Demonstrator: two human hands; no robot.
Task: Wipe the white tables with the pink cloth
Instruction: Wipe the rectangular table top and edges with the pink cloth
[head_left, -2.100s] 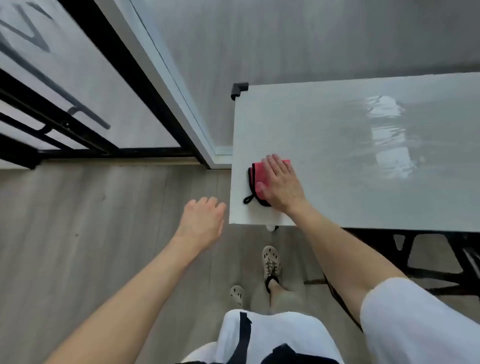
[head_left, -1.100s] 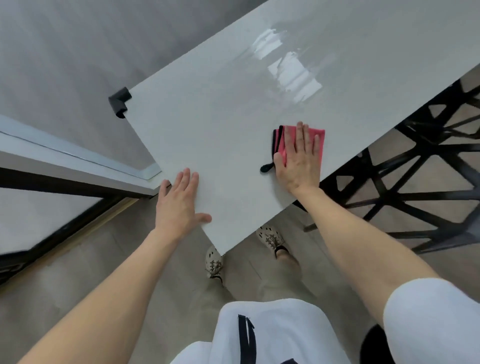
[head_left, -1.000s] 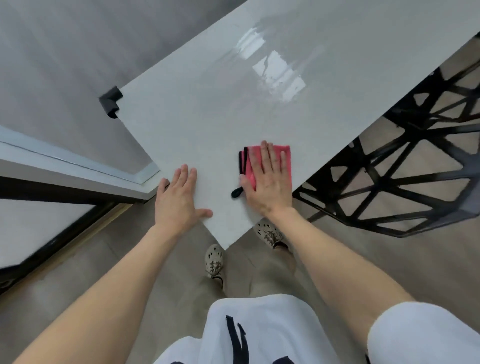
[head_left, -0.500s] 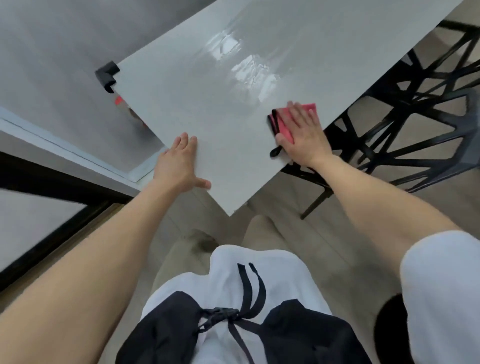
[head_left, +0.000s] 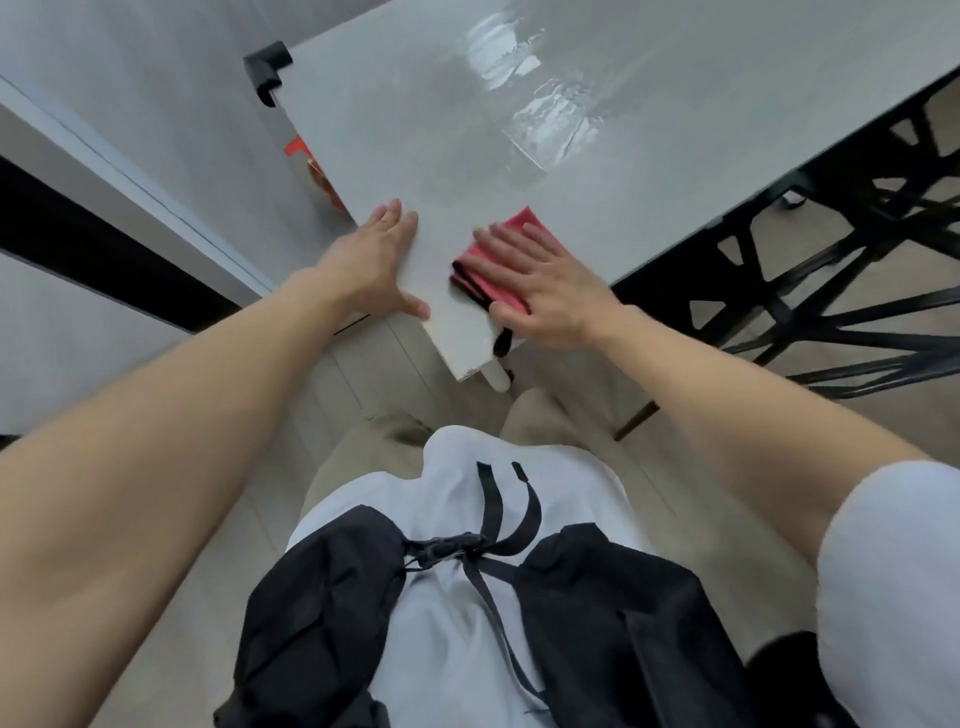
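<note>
The white table runs from its near corner up to the top right, with wet shiny streaks near its middle. A folded pink cloth with a black edge and loop lies close to that near corner. My right hand presses flat on the cloth with straight fingers, covering most of it. My left hand rests flat on the table's left edge, thumb spread over the surface, a short gap from the cloth.
A black corner guard caps the table's far left corner. Black lattice chairs stand under and beside the table on the right. A red object shows under the left edge. A glass partition frame is at the left.
My right hand has slid the cloth back along the near edge toward the table's corner and closer to my left hand. The left hand stays on the left edge.
</note>
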